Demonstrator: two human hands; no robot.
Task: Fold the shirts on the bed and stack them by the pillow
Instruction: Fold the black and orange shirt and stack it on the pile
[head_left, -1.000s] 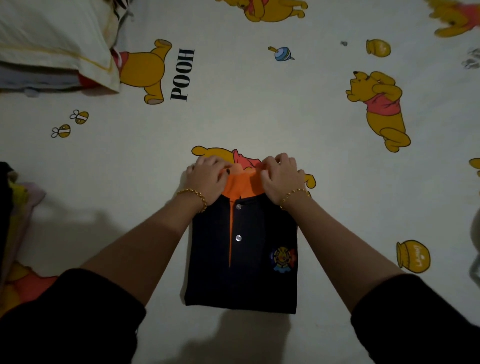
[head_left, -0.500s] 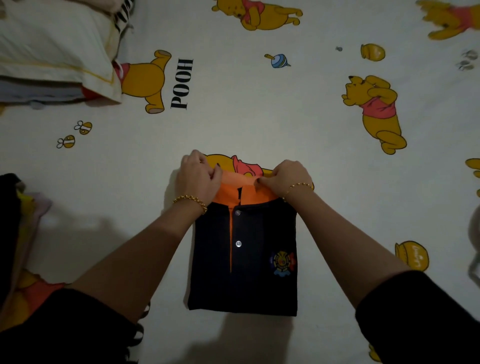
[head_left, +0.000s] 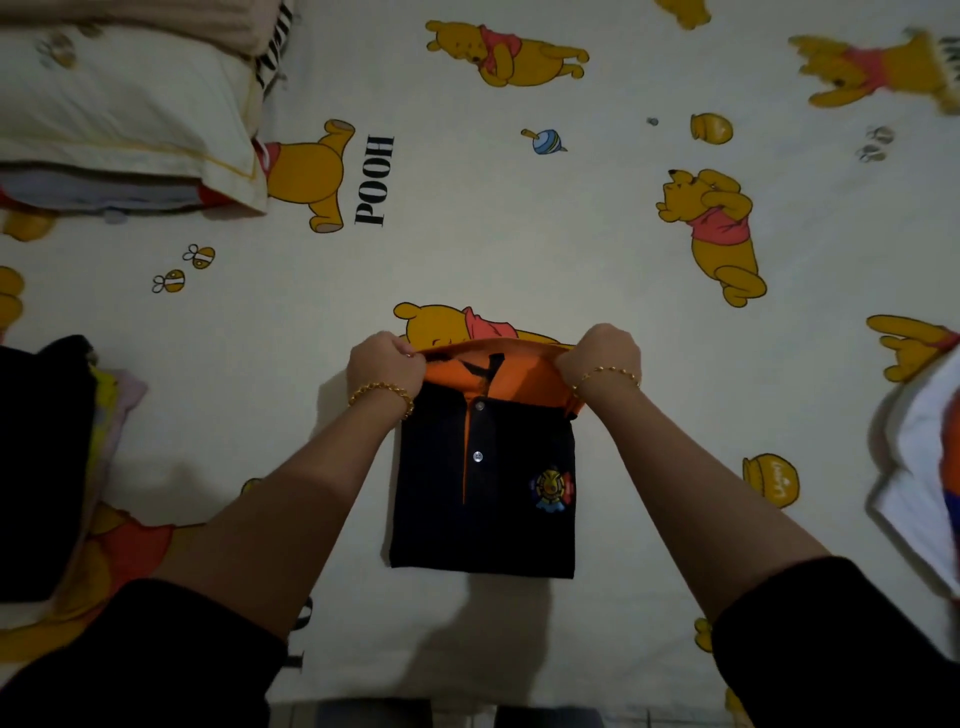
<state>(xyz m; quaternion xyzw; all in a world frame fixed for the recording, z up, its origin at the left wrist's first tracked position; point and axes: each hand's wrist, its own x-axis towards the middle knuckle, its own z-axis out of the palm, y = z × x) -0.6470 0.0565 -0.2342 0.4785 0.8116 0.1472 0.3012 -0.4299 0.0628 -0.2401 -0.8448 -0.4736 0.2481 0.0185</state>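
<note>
A folded black polo shirt (head_left: 498, 499) with an orange collar, two buttons and a round chest badge lies flat in the middle of the bed. My left hand (head_left: 384, 364) pinches the left end of the collar. At the collar's right end my right hand (head_left: 602, 353) pinches it too, so the orange collar (head_left: 498, 371) is stretched wide between both hands. The white pillow (head_left: 119, 114) lies at the far left corner, with folded fabric showing under its near edge.
The bed sheet (head_left: 519, 234) is cream with yellow bear prints. A dark pile of clothes (head_left: 47, 457) sits at the left edge. A white garment (head_left: 919, 478) lies at the right edge. Striped and beige fabric (head_left: 270, 36) lies behind the pillow.
My hands have moved apart along the collar, from its middle to its two ends, pulling it wide and lifting its far edge.
</note>
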